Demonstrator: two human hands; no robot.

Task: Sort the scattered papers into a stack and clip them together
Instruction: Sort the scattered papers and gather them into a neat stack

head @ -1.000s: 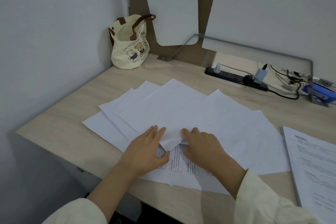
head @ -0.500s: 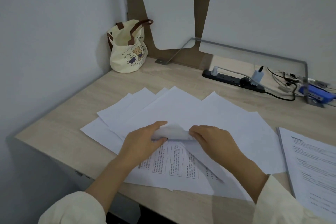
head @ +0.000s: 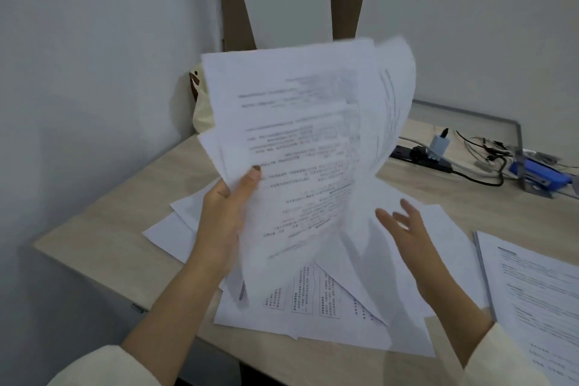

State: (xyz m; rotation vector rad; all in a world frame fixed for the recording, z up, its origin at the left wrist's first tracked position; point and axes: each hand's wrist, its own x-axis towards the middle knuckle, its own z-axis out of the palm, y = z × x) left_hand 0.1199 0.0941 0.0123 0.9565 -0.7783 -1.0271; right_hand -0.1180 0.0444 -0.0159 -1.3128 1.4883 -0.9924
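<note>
My left hand (head: 224, 216) grips a bunch of printed white sheets (head: 300, 141) by their left edge and holds them raised and tilted above the desk, the printed side facing me. The sheets are blurred and fanned at the top right. My right hand (head: 407, 235) hovers open to the right of the raised sheets, fingers spread, touching nothing I can see. More loose papers (head: 313, 301) lie scattered on the wooden desk (head: 103, 229) beneath, some printed side up. No clip is visible.
A cream tote bag (head: 200, 110) stands at the back left, mostly hidden by the raised sheets. A black power strip (head: 419, 155) with cables and a blue stapler (head: 539, 174) lie at the back right. Another printed document (head: 539, 298) lies at the right edge.
My left hand has lifted several sheets off the desk and turned them up to face me. My right hand has let go of the paper and opened beside them.
</note>
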